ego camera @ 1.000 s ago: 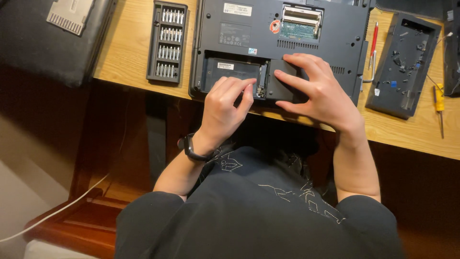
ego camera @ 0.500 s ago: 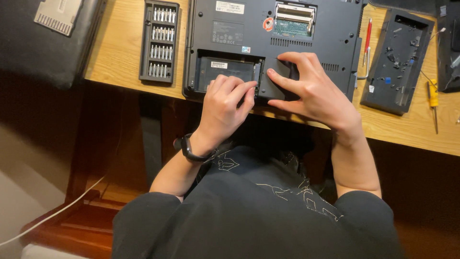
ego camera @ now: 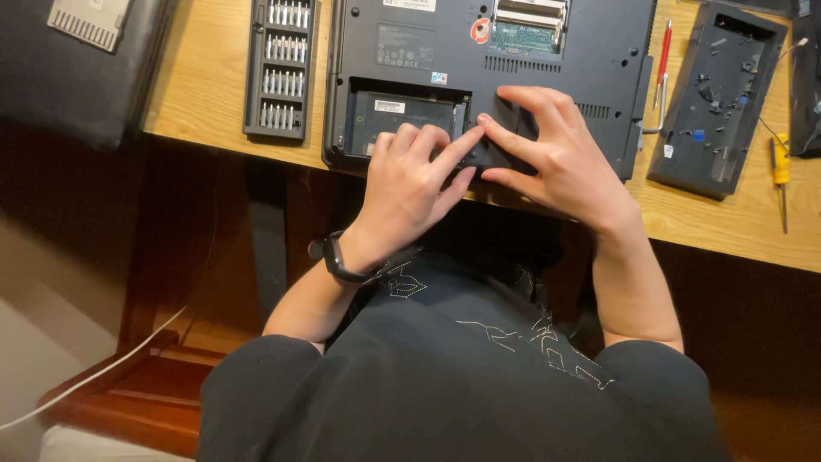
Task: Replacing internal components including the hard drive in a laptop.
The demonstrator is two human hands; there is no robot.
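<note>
A dark laptop [ego camera: 428, 43] lies bottom up on a wooden desk [ego camera: 197, 85]. Its near-edge bay is open and a drive with a white label [ego camera: 398, 111] sits inside. My left hand [ego camera: 410, 184], with a black band [ego camera: 335, 257] on the wrist, rests its fingertips on the bay's right end. My right hand [ego camera: 556, 158] lies spread on the laptop's base just right of the bay. Its index fingertip meets my left index finger at the bay's corner. Neither hand grips anything that I can see. An open memory slot [ego camera: 526, 26] shows further back.
A black case of screwdriver bits [ego camera: 278, 68] lies left of the laptop. A red pen [ego camera: 663, 51], a black cover panel holding small screws [ego camera: 718, 94] and a yellow screwdriver [ego camera: 780, 167] lie to the right. A black bag [ego camera: 77, 68] sits far left, and a white cable [ego camera: 85, 381] runs below.
My left index finger has stretched right to meet my right index fingertip at the bay's corner. My right hand has slid slightly left along the laptop's base.
</note>
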